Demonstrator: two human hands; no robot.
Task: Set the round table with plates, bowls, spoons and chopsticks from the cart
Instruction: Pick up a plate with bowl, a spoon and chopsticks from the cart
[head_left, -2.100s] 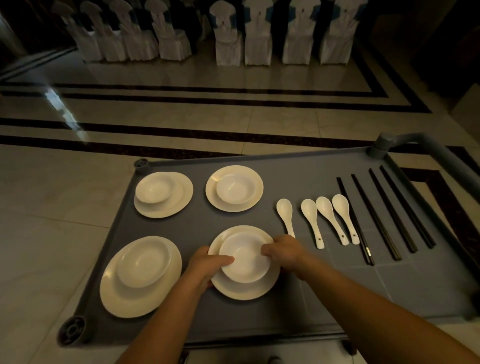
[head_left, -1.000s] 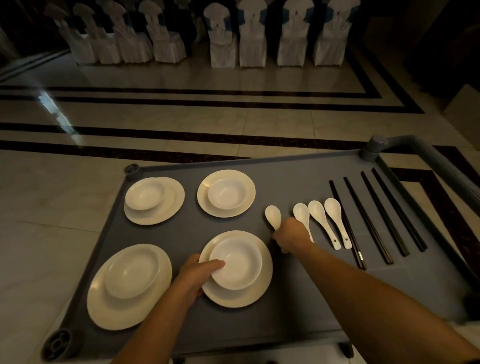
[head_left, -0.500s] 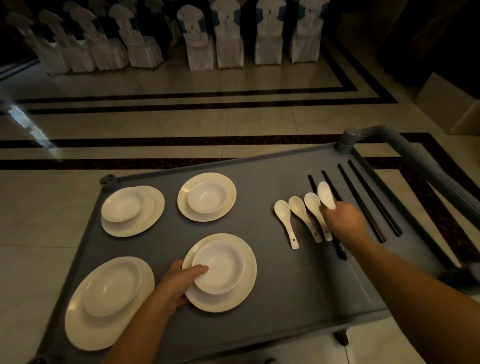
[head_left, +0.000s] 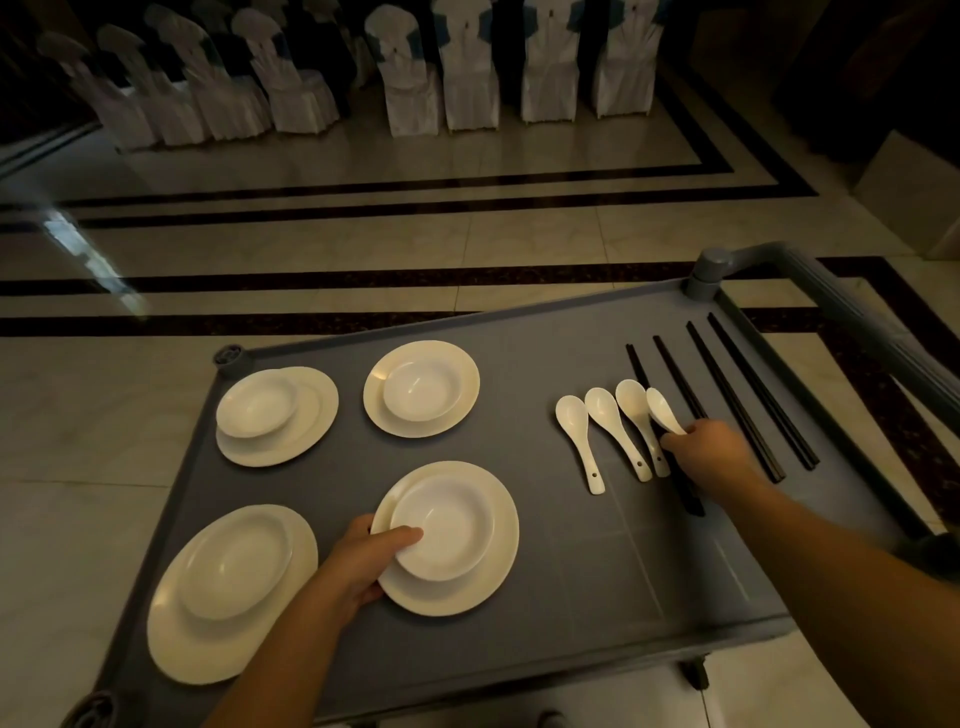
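Observation:
On the grey cart (head_left: 561, 597) lie several white plates, each with a white bowl on it. My left hand (head_left: 366, 558) grips the near middle plate (head_left: 485, 577) at its left edge, thumb over the rim of its bowl (head_left: 449, 525). To the right lie several white spoons and pairs of black chopsticks (head_left: 737, 400). My right hand (head_left: 711, 457) pinches the rightmost spoon (head_left: 664, 411) by its handle, the spoon's bowl raised off the cart. The hand covers part of the leftmost chopstick pair (head_left: 688, 493); whether it holds them I cannot tell.
Other plate and bowl sets sit at the near left (head_left: 228, 592), far left (head_left: 275, 415) and far middle (head_left: 421, 387). The cart's handle (head_left: 852, 312) runs along the right side. White-covered chairs (head_left: 415, 78) line the tiled floor beyond.
My right hand left the plate, passed over the spoons to the right, and took the rightmost spoon by its handle. My left hand has kept its grip on the near middle plate.

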